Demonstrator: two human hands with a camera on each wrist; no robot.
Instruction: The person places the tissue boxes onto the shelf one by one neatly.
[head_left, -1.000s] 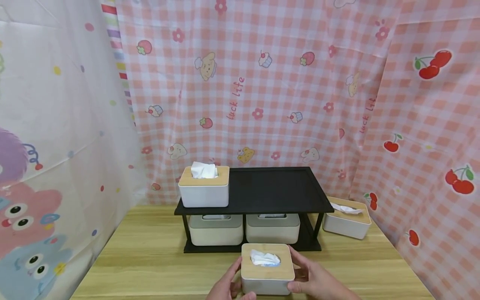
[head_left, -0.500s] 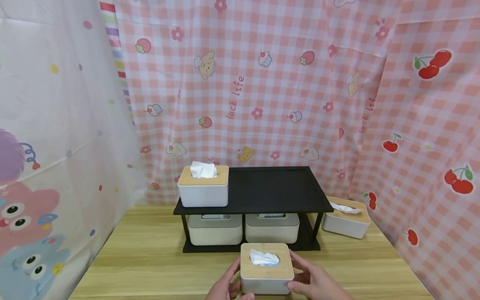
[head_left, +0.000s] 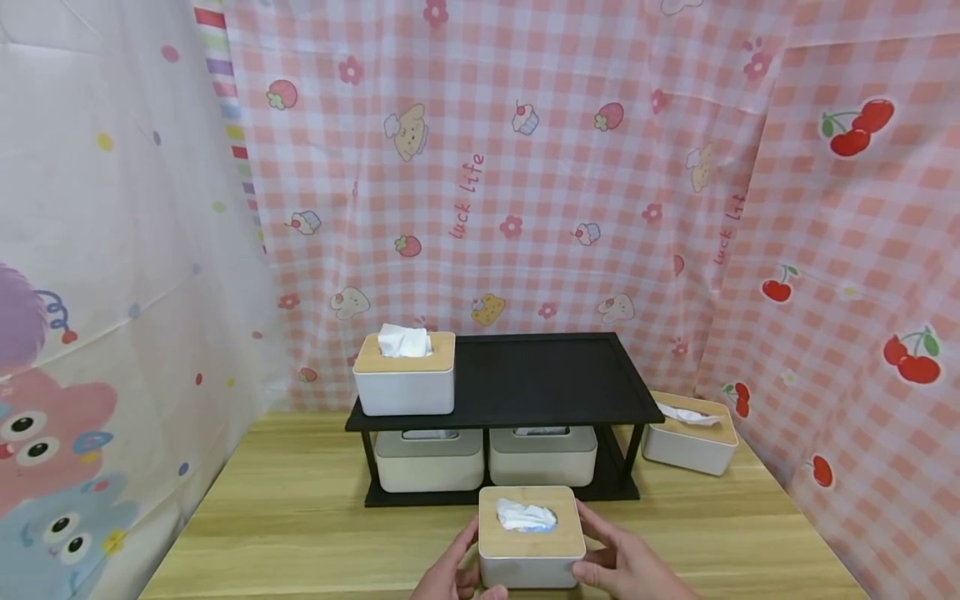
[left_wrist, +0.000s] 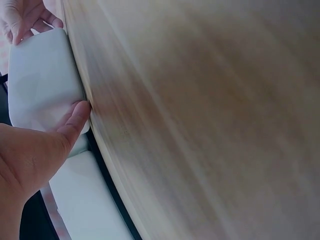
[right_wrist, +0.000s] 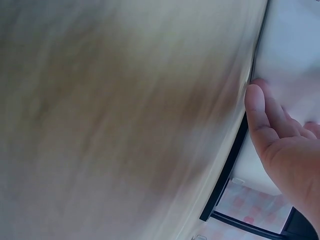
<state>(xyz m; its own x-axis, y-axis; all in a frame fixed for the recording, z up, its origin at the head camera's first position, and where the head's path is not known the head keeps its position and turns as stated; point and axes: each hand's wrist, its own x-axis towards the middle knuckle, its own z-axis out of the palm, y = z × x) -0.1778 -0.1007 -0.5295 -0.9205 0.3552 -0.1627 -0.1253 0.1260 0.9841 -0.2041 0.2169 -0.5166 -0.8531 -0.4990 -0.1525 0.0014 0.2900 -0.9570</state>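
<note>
A white tissue box (head_left: 531, 546) with a light wooden lid and a tissue in its slot is at the front middle in the head view. My left hand (head_left: 452, 567) grips its left side, and my right hand (head_left: 628, 557) holds the opposite side. In the left wrist view, the left thumb lies along the white wall of the tissue box (left_wrist: 45, 75), low near the tabletop. The right wrist view has the right hand (right_wrist: 292, 150) with its fingers against the side of the tissue box (right_wrist: 295, 45).
Behind stands a black two-tier rack (head_left: 555, 379). A tissue box (head_left: 405, 387) sits on its top left; two more, a left one (head_left: 430, 467) and a right one (head_left: 543, 461), fill the lower tier. Another tissue box (head_left: 690, 446) stands right of the rack on the wooden table (head_left: 247, 517).
Both hands keep hold of the tissue box in the same place before the rack. Only the head view has shifted very slightly.
</note>
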